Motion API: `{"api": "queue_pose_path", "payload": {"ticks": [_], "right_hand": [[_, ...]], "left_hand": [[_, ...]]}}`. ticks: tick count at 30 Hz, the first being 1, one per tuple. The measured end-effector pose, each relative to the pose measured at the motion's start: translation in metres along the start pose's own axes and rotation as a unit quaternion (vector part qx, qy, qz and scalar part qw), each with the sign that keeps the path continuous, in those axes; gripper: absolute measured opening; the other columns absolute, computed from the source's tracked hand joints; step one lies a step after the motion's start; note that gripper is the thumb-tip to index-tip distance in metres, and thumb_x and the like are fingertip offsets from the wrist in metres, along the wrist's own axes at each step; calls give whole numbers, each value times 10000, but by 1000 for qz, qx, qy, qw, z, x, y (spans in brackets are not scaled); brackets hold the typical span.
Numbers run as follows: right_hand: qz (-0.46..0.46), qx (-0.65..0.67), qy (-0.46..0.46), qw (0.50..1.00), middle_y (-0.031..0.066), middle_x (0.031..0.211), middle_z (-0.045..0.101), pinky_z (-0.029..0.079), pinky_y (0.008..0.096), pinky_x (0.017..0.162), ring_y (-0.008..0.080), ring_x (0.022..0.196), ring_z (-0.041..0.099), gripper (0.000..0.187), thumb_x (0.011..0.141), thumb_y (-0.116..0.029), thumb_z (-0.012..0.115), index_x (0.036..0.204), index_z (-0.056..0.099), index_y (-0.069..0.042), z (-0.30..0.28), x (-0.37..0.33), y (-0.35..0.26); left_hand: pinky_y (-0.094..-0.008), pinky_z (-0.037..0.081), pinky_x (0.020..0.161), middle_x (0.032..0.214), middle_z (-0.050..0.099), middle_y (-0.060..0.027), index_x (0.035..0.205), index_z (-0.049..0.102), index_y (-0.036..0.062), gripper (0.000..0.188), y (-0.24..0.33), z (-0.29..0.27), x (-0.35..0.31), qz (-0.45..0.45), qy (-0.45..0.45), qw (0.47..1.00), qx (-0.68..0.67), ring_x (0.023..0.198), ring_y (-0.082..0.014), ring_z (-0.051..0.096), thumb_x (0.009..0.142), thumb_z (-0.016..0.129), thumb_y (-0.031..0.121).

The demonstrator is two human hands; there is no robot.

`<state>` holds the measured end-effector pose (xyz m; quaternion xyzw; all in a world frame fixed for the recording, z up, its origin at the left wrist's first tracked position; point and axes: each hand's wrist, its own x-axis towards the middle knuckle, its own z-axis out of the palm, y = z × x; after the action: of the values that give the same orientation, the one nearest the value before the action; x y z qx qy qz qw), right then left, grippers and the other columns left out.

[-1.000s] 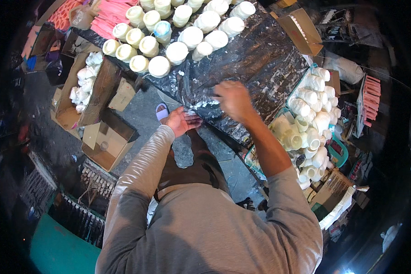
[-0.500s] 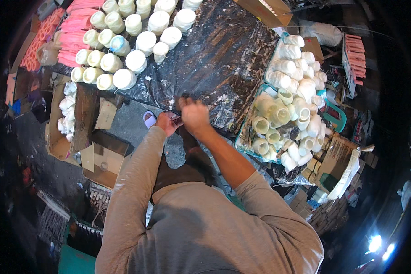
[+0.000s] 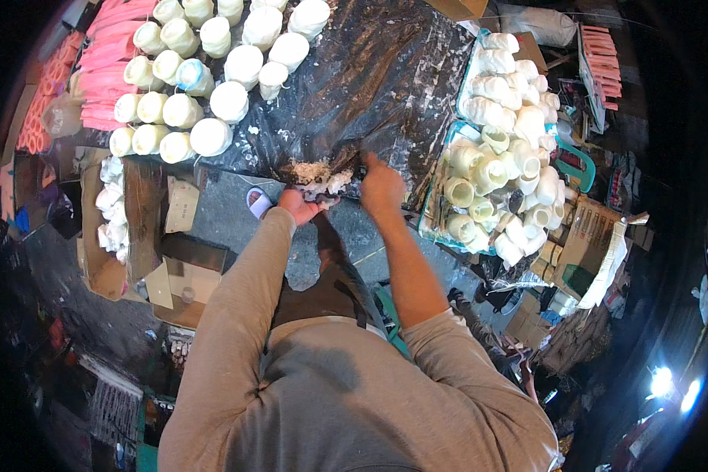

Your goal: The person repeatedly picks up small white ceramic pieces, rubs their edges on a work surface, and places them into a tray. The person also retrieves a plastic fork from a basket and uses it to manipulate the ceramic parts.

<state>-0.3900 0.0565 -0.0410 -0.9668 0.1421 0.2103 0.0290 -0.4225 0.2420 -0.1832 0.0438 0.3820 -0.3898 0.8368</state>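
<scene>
Both my hands are at the near edge of the table's black plastic sheet (image 3: 322, 118). My left hand (image 3: 300, 207) is closed at the sheet's rim, its thumb pointing right and its other fingers partly hidden. Just beyond it, tan and white crumbly scraps (image 3: 316, 175) lie heaped in a dip of the sheet. To the right of the heap is my right hand (image 3: 382, 189), closed with its fingers curled forward near a raised fold. Whatever its fingertips grip is hidden.
Rows of pale cup-shaped pieces (image 3: 230, 102) and pink strips (image 3: 118, 59) cover the table's left side. More pale cups and white pieces (image 3: 492, 169) crowd a tray at right. Cardboard boxes (image 3: 106, 259) stand at lower left, another box (image 3: 594, 244) at right.
My right hand has moved right, away from my left hand. The heap of scraps now shows between them. The whole view has shifted slightly.
</scene>
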Motion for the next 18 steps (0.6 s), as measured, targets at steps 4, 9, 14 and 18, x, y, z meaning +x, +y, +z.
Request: {"api": "queue_pose_path", "payload": {"ticks": [4,9,14,18], "right_hand": [[-70,35,25,997,185,1054,715,566,538,786,412,920,711,450,890,-88,544,1329,629,-142,4,-46,-49],[-110,58,9,992,155,1140,689,557,509,851,400,990,673,532,844,-83,617,1375,606,-95,-32,-46,-60],[-234,18,57,970,132,1191,669,534,493,894,390,1015,637,472,872,-127,614,1344,616,-108,-11,-16,-77],[-279,2,69,958,124,1242,629,506,502,970,385,1113,609,454,895,-133,572,1347,607,-103,20,-74,-83]], "left_hand": [[-626,447,1111,1478,571,-129,1408,562,83,448,9,-14,7,-12,-17,1000,12,1335,-351,553,1111,379,365],[-564,514,1042,1382,647,-108,1344,614,116,437,14,-22,8,-26,-17,999,27,1217,-314,640,1110,358,383],[-547,540,995,1297,681,-140,1248,656,126,400,18,-52,14,-51,30,997,46,1199,-329,647,1090,346,323],[-507,544,1001,1251,701,-131,1216,676,117,348,29,-73,12,-77,36,996,31,1176,-319,661,1057,410,276]]}}
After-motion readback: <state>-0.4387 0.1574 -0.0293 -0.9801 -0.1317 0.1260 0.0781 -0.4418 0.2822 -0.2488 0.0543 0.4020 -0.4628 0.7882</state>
